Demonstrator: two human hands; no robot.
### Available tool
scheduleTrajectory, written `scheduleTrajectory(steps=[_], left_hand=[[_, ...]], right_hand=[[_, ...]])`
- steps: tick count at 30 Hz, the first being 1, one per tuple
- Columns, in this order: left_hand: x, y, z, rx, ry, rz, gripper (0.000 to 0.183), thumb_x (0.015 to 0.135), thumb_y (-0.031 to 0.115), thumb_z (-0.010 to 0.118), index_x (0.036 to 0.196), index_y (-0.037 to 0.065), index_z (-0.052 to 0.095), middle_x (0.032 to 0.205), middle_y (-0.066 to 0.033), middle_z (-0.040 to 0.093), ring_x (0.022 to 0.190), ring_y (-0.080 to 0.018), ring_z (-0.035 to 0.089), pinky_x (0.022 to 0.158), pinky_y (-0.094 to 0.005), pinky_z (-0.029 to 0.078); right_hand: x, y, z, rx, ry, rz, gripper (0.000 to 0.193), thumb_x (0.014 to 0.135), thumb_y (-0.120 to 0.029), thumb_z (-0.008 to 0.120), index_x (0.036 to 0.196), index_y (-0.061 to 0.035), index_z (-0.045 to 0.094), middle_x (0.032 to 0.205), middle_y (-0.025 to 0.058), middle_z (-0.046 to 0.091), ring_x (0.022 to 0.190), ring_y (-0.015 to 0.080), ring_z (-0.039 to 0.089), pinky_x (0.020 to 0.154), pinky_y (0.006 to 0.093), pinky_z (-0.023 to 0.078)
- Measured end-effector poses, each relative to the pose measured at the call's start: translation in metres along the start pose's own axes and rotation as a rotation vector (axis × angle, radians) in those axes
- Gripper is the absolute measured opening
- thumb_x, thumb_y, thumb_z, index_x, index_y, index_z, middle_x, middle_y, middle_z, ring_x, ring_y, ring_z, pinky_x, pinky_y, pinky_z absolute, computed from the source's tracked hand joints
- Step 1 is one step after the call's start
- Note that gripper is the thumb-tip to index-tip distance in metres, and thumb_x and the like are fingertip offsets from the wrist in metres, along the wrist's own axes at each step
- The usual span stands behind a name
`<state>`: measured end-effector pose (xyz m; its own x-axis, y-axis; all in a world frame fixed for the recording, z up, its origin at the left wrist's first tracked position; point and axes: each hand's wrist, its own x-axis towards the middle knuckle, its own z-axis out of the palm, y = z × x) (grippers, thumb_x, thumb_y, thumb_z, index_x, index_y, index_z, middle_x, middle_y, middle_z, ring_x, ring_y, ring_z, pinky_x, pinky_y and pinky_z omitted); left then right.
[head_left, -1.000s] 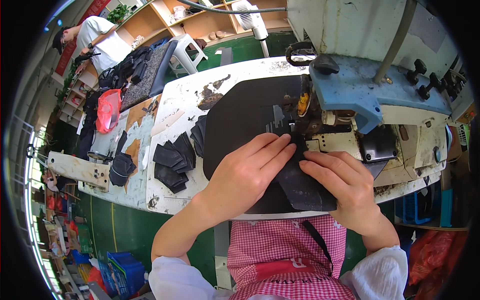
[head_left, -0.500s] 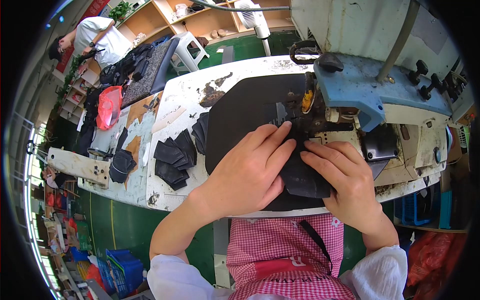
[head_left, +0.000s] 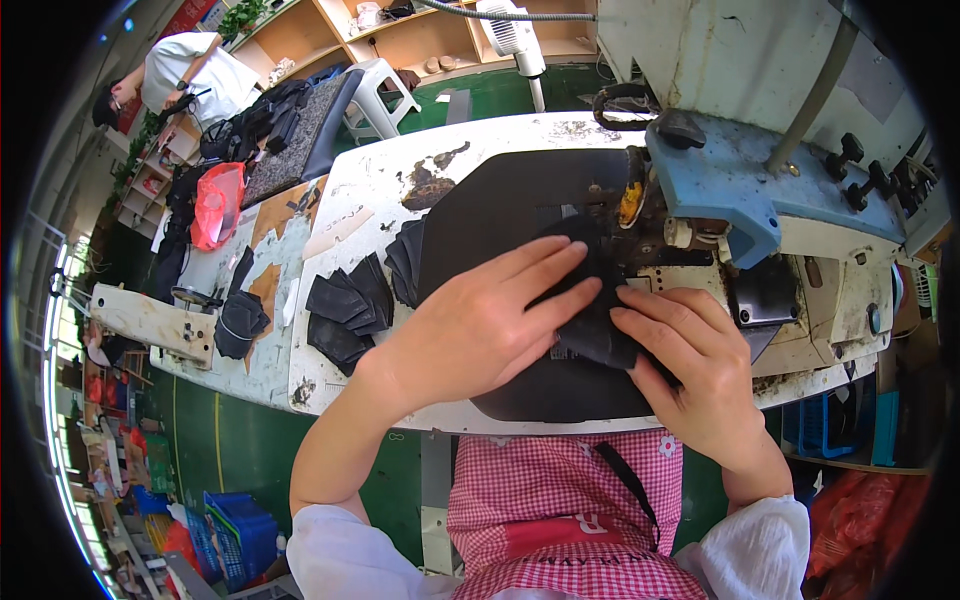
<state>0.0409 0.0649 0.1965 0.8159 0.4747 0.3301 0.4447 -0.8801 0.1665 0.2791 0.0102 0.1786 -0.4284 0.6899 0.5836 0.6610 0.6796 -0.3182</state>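
Hands, left [head_left: 490, 325] and right [head_left: 690, 365], press flat on seemingly one black piece [head_left: 590, 330].

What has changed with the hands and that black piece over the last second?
Little. Both hands keep pressing the black fabric piece flat on the dark mat at the sewing machine. The left hand has spread its fingers slightly further toward the needle area, and the right hand has shifted a little with the piece. Nothing was picked up or let go. The stack of black cut pieces stayed put.

Sewing workshop: industrial sewing machine [head_left: 740, 200], worn worktable [head_left: 330, 370], stacked black cut pieces [head_left: 350, 305], shelving [head_left: 400, 30]
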Motion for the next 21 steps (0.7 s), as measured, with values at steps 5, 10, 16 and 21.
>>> scheduleTrajectory(steps=[5, 10, 16, 21], left_hand=[[0.003, -0.015, -0.002, -0.034, -0.014, 0.026, 0.057, 0.077, 0.002, 0.065, 0.133, 0.007, 0.059, 0.142, -0.0181, 0.051, 0.132, -0.0369, 0.049, 0.106, -0.0436, 0.047], [0.007, -0.027, -0.002, -0.058, -0.023, 0.049, 0.055, 0.080, 0.002, 0.063, 0.134, 0.010, 0.059, 0.144, -0.0167, 0.050, 0.134, -0.0361, 0.047, 0.109, -0.0441, 0.045], [0.008, -0.039, -0.001, -0.013, -0.031, 0.054, 0.055, 0.083, 0.003, 0.061, 0.137, 0.010, 0.057, 0.144, -0.0173, 0.049, 0.135, -0.0363, 0.047, 0.110, -0.0443, 0.043], [0.013, -0.037, 0.000, 0.070, -0.007, 0.062, 0.055, 0.084, 0.004, 0.061, 0.139, 0.011, 0.055, 0.143, -0.0178, 0.050, 0.134, -0.0351, 0.047, 0.110, -0.0435, 0.043]], right_hand=[[-0.001, 0.001, 0.001, 0.004, 0.013, -0.012, 0.036, 0.070, -0.008, 0.079, 0.104, -0.0026, 0.070, 0.114, 0.0109, 0.069, 0.099, 0.0304, 0.064, 0.086, 0.0398, 0.054], [0.001, 0.000, 0.002, -0.006, 0.054, -0.034, 0.033, 0.071, -0.013, 0.081, 0.101, -0.0036, 0.071, 0.108, 0.0092, 0.070, 0.093, 0.0294, 0.065, 0.082, 0.0384, 0.054], [-0.032, -0.008, 0.011, 0.123, 0.150, -0.434, 0.026, 0.074, -0.017, 0.078, 0.097, -0.0070, 0.071, 0.103, 0.0073, 0.071, 0.085, 0.0185, 0.066, 0.070, 0.0275, 0.053], [-0.082, -0.020, 0.079, 0.194, -0.250, -0.564, 0.037, 0.078, -0.018, 0.076, 0.112, -0.0052, 0.068, 0.112, 0.0101, 0.070, 0.090, 0.0243, 0.068, 0.073, 0.0348, 0.054]])
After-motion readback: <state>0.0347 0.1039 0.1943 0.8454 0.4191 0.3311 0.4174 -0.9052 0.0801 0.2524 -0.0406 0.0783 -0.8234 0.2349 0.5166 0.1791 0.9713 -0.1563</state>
